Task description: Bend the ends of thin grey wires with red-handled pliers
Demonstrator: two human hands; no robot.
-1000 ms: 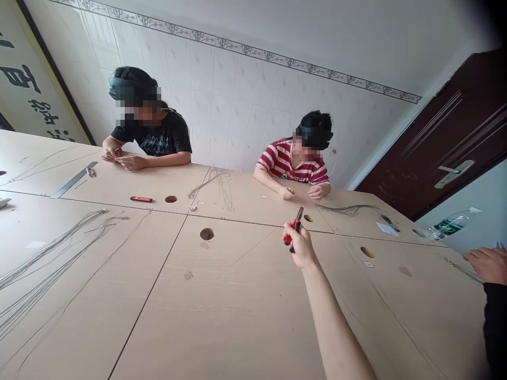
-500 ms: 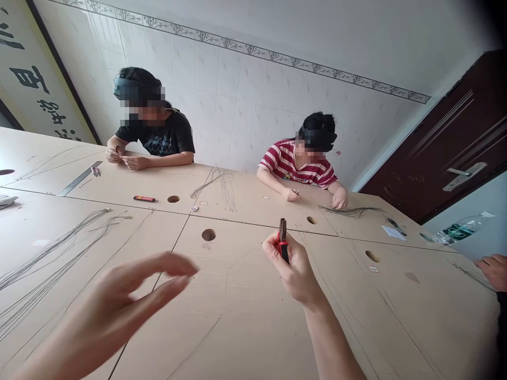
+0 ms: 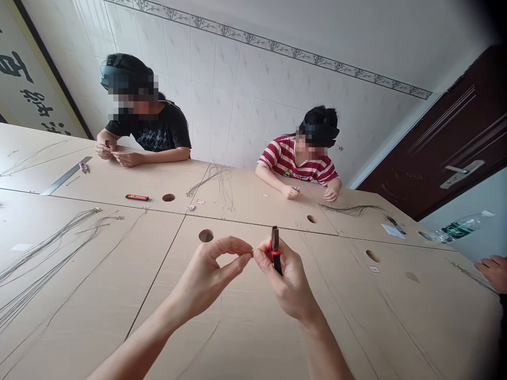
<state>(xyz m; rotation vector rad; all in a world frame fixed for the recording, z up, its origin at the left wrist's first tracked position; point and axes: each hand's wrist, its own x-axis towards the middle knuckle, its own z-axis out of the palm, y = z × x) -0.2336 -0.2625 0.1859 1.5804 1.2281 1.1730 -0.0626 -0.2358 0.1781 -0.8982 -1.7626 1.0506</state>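
- While the right hand (image 3: pixel 288 269) wraps its grip round red-and-black pliers (image 3: pixel 274 248), jaws at 12 o'clock, the left hand (image 3: pixel 217 269) lies just beside at 9 o'clock, thumb and forefinger drawn close; cannot tell whether they pinch anything.
- Wire bundle (image 3: pixel 71 225) on table (image 3: pixel 245 327), 9 o'clock from pliers.
- Red-and-black stick (image 3: pixel 137 197), between 9 and 10; yellow lettering, illegible.
- Bottle (image 3: pixel 455 230), 3 o'clock; green label, unreadable.
- Card (image 3: pixel 374 269), 3 o'clock, nearer; print too small.
- Wall scroll (image 3: pixel 24 84), 10 o'clock; black characters, including 百.
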